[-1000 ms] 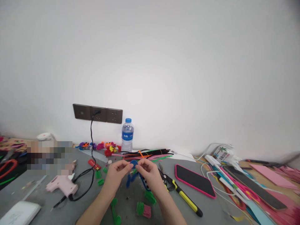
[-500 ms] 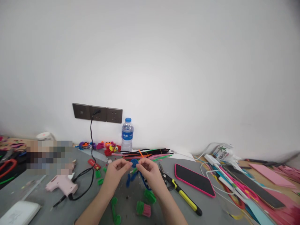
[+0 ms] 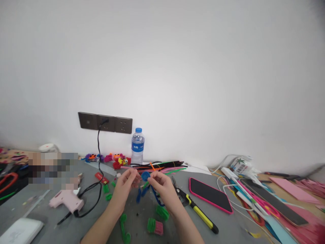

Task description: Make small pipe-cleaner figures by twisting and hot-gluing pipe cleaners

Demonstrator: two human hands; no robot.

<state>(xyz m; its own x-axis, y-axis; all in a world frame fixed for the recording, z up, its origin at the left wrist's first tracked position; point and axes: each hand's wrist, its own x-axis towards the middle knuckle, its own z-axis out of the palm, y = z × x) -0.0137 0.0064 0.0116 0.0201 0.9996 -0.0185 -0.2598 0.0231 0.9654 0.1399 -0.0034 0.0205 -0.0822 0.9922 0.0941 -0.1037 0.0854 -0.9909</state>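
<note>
My right hand (image 3: 161,184) pinches a small blue coiled pipe-cleaner disc (image 3: 145,176) by its right edge, between thumb and fingers. Left of the disc, a small gap away, is my left hand (image 3: 125,184), its fingers loosely bent and apart with nothing visible in them. Below the hands lie more blue pipe-cleaner pieces (image 3: 138,196), partly hidden by the right hand. Nearer to me on the grey table are a green pipe-cleaner piece with coiled ends (image 3: 123,227), a green bundle (image 3: 162,212) and a green-and-pink bundle (image 3: 155,226).
Right of my right arm lie yellow-and-black pliers (image 3: 200,213) and a pink-cased phone (image 3: 210,195). A pink glue gun (image 3: 67,200) with a black cord is on the left. A water bottle (image 3: 137,147) and a pile of pipe cleaners (image 3: 167,166) are at the wall.
My left hand has let go of the blue disc and drawn slightly left, its fingers loosening. The right hand keeps the disc at nearly the same spot.
</note>
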